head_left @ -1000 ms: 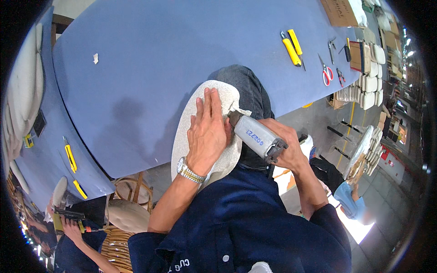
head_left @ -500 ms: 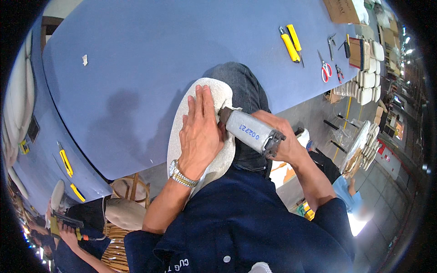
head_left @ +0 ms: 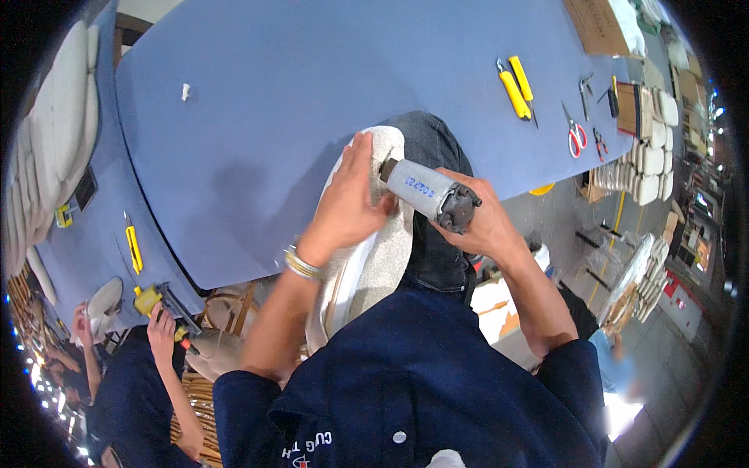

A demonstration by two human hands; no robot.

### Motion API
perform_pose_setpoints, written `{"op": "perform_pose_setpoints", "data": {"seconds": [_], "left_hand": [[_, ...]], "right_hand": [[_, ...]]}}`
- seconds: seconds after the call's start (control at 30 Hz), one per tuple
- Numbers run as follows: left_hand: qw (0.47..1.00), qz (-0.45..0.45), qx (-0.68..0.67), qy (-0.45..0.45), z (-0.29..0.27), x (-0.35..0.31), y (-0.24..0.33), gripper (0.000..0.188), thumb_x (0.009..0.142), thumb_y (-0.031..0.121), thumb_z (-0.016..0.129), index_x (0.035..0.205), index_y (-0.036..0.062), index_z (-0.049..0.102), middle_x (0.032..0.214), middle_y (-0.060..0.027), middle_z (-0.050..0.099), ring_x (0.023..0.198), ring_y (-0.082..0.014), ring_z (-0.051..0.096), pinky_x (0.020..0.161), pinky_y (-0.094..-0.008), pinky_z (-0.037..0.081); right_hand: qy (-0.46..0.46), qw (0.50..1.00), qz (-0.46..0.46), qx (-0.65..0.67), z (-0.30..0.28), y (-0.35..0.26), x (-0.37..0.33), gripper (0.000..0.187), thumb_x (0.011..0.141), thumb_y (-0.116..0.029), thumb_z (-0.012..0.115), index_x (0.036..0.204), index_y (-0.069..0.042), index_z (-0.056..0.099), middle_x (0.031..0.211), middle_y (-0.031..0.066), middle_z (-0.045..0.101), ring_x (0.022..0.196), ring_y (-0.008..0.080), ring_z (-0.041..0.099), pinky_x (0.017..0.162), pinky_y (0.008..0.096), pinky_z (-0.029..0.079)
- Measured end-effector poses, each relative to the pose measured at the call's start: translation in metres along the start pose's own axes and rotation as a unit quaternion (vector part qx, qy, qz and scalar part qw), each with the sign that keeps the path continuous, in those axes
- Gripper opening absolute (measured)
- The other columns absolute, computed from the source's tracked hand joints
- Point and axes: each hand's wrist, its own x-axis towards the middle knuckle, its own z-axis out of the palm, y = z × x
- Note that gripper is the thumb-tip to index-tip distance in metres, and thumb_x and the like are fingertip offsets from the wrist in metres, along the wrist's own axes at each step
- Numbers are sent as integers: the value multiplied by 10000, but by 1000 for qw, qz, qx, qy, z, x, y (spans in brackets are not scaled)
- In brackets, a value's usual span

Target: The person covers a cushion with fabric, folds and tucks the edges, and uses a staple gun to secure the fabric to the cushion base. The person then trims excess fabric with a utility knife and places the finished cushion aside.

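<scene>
One grey cushion (head_left: 394, 242) lay between the hands, its long axis running near to far, its face tilted toward the right, against the dark trouser leg (head_left: 438, 160). The left hand (head_left: 349, 204) was nearer, touching it from the left, fingers stretched out over its far part rather than curled. The right hand (head_left: 477, 214), apart from it on the right, gripped one staple gun (head_left: 425, 189), whose nose pointed left at the cushion; whether it pressed in, I could not tell. Far right on the blue table (head_left: 468, 39) were two yellow-handled tools (head_left: 515, 97), one pair of scissors (head_left: 577, 142) and one pair of red-handled pliers (head_left: 600, 147); one white scrap (head_left: 186, 92) lay far left.
</scene>
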Motion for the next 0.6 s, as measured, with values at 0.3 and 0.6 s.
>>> {"op": "perform_pose_setpoints", "data": {"seconds": [0.3, 0.6], "left_hand": [[990, -111, 75, 35, 13, -23, 22, 887, 908, 174, 701, 1599, 3, 173, 1625, -307, 248, 1509, -430, 276, 1207, -475, 328], [986, -73, 126, 81, 25, -27, 23, 828, 884, 135, 714, 1519, -112, 244, 1557, -365, 326, 1433, -494, 374, 1153, -480, 409]], "right_hand": [[7, 999, -24, -32, 3, 7, -9, 448, 738, -90, 778, 1150, 40, 656, 982, 251, 716, 960, 443, 689, 824, 425, 561], [20, 998, -44, -48, 1, 5, -27, 437, 725, -84, 769, 1129, 47, 669, 1000, 239, 729, 954, 397, 732, 829, 406, 567]]}}
